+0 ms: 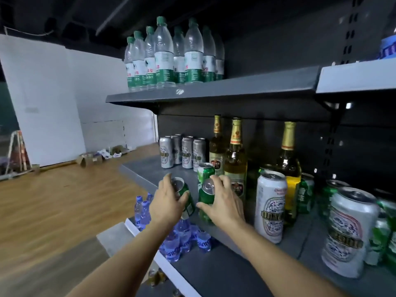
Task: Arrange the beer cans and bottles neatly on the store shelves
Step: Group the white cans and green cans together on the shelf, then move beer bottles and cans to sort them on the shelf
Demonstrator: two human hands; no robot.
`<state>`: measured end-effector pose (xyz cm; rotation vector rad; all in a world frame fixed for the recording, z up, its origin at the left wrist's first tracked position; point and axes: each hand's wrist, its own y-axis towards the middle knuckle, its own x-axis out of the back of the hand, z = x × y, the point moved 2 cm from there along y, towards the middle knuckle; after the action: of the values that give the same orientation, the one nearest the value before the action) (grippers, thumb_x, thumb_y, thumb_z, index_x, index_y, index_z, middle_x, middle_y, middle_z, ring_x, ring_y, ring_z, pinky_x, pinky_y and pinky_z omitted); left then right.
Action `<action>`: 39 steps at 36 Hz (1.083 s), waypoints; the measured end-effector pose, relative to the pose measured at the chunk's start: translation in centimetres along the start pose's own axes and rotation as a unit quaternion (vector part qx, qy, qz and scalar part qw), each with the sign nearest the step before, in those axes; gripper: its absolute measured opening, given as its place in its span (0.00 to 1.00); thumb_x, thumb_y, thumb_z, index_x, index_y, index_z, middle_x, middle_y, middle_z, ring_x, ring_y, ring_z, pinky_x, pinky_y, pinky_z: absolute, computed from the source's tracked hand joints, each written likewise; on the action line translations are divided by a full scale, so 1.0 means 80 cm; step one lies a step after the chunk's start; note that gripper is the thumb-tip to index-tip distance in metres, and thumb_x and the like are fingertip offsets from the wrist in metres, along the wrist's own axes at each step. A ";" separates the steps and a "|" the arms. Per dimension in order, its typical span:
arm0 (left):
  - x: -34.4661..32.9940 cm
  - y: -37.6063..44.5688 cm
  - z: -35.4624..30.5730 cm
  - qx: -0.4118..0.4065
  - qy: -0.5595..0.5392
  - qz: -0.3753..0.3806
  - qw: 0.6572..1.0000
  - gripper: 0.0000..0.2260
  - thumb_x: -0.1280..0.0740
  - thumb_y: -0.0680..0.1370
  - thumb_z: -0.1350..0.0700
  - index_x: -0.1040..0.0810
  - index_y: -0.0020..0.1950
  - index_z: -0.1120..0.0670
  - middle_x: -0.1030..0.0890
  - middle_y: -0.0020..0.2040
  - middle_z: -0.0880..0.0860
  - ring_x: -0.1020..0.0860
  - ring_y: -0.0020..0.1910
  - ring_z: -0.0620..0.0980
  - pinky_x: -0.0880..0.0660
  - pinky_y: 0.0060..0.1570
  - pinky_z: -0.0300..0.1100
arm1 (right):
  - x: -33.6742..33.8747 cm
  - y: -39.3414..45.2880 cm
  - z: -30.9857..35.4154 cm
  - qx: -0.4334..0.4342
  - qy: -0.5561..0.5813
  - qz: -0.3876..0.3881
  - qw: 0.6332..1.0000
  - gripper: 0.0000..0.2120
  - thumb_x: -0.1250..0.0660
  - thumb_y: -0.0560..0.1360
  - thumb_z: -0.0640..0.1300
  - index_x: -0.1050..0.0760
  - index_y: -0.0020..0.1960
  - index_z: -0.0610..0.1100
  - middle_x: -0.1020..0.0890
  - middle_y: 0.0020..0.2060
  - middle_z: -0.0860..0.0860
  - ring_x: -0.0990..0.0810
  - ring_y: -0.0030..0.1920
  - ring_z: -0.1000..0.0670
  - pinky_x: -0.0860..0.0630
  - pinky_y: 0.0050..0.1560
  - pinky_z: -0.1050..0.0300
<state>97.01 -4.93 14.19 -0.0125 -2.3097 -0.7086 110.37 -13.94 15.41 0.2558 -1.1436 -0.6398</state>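
Nearest the camera, two bare forearms reach up from the bottom edge to the middle shelf point(137, 168). The left hand point(167, 202) has its fingers point(184, 197) curled round a green beer can point(186, 198) that leans to the left at the shelf's front lip. The right hand point(222, 200) grips a second green can point(206, 200) from its right side, thumb low on the front, fingertips over the rim; this can stands roughly upright, just beside the tilted one. Right of the hands stand a tall white beer can point(270, 206) and a second white can point(348, 234), with more green cans behind them. Below the front lip, blue-capped water bottles point(182, 236) cluster on the lower shelf point(214, 273). Just behind the right hand, a third green can point(205, 171) stands upright, touching the yellow-labelled beer bottles point(235, 159); another gold-foiled bottle point(288, 151) stands farther right. At the back left, silver cans point(182, 152) sit in rows. On the top shelf point(214, 91), green-labelled water bottles point(171, 56) stand together. Far left lies the wooden floor point(53, 200).
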 end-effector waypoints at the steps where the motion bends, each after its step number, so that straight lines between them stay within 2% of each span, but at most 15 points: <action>1: -0.006 0.018 0.009 -0.003 -0.004 0.006 1.000 0.30 0.33 0.76 0.45 0.41 0.73 0.52 0.31 0.69 0.50 0.25 0.61 0.52 0.26 0.51 0.49 | -0.011 0.013 0.003 -0.007 -0.002 -0.004 1.000 0.37 0.28 0.70 0.59 0.42 0.73 0.51 0.38 0.67 0.52 0.28 0.62 0.48 0.26 0.52 0.54; 7: -0.033 0.127 0.057 -0.029 0.001 0.061 0.998 0.22 0.33 0.75 0.46 0.33 0.65 0.52 0.28 0.62 0.53 0.24 0.57 0.55 0.25 0.50 0.54 | -0.068 0.082 0.025 -0.065 -0.018 0.002 0.998 0.38 0.29 0.71 0.60 0.43 0.74 0.51 0.38 0.68 0.52 0.29 0.64 0.48 0.28 0.55 0.54; 14: -0.055 0.221 0.093 -0.057 0.027 0.103 0.993 0.23 0.33 0.76 0.45 0.33 0.68 0.52 0.30 0.65 0.53 0.27 0.61 0.57 0.26 0.50 0.52 | -0.117 0.136 0.046 -0.082 -0.064 0.005 0.995 0.35 0.29 0.71 0.59 0.41 0.71 0.50 0.37 0.65 0.52 0.27 0.62 0.48 0.29 0.51 0.55; 17: -0.066 0.241 0.104 -0.063 0.017 0.127 0.990 0.25 0.32 0.75 0.45 0.33 0.70 0.50 0.31 0.67 0.51 0.27 0.61 0.57 0.25 0.52 0.52 | -0.133 0.154 0.053 -0.071 -0.094 0.015 0.993 0.35 0.29 0.72 0.59 0.41 0.71 0.49 0.36 0.66 0.52 0.29 0.64 0.48 0.27 0.56 0.52; 20: -0.076 0.254 0.109 -0.061 0.005 0.143 0.988 0.25 0.32 0.75 0.45 0.33 0.70 0.49 0.31 0.68 0.50 0.26 0.61 0.56 0.25 0.53 0.52 | -0.141 0.171 0.057 -0.041 -0.180 0.010 0.983 0.35 0.34 0.73 0.63 0.39 0.72 0.46 0.33 0.67 0.50 0.35 0.67 0.48 0.36 0.66 0.52; 25: -0.084 0.263 0.108 -0.072 0.006 0.159 0.985 0.24 0.33 0.75 0.44 0.33 0.68 0.50 0.30 0.66 0.50 0.28 0.62 0.55 0.27 0.51 0.51 | -0.146 0.193 0.055 -0.038 -0.271 -0.012 0.962 0.34 0.39 0.74 0.66 0.36 0.71 0.45 0.29 0.66 0.49 0.37 0.66 0.46 0.44 0.64 0.49; 32: -0.090 0.253 0.121 -0.114 -0.008 0.149 0.982 0.29 0.38 0.78 0.44 0.42 0.76 0.52 0.38 0.73 0.50 0.34 0.66 0.55 0.28 0.54 0.51 | -0.156 0.196 0.051 -0.058 -0.275 -0.008 0.960 0.39 0.37 0.73 0.66 0.43 0.76 0.46 0.32 0.70 0.49 0.39 0.70 0.47 0.47 0.67 0.49; 37: -0.081 0.251 0.114 -0.118 -0.008 0.111 0.987 0.28 0.41 0.79 0.42 0.38 0.75 0.55 0.35 0.73 0.53 0.35 0.69 0.57 0.35 0.64 0.51 | -0.155 0.187 0.054 -0.050 -0.283 -0.009 0.958 0.42 0.35 0.72 0.65 0.47 0.77 0.46 0.35 0.73 0.48 0.42 0.73 0.45 0.49 0.69 0.46; 39: -0.071 0.246 0.106 -0.127 -0.030 0.068 0.989 0.26 0.40 0.79 0.44 0.34 0.73 0.56 0.33 0.72 0.55 0.36 0.70 0.57 0.37 0.67 0.52 | -0.150 0.176 0.056 -0.042 -0.270 -0.040 0.961 0.40 0.34 0.72 0.63 0.43 0.76 0.46 0.33 0.72 0.47 0.39 0.72 0.44 0.49 0.68 0.45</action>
<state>99.89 17.05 15.05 -0.3103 -2.2354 -0.9375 107.95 4.95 15.16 0.0507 -1.6296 -0.8579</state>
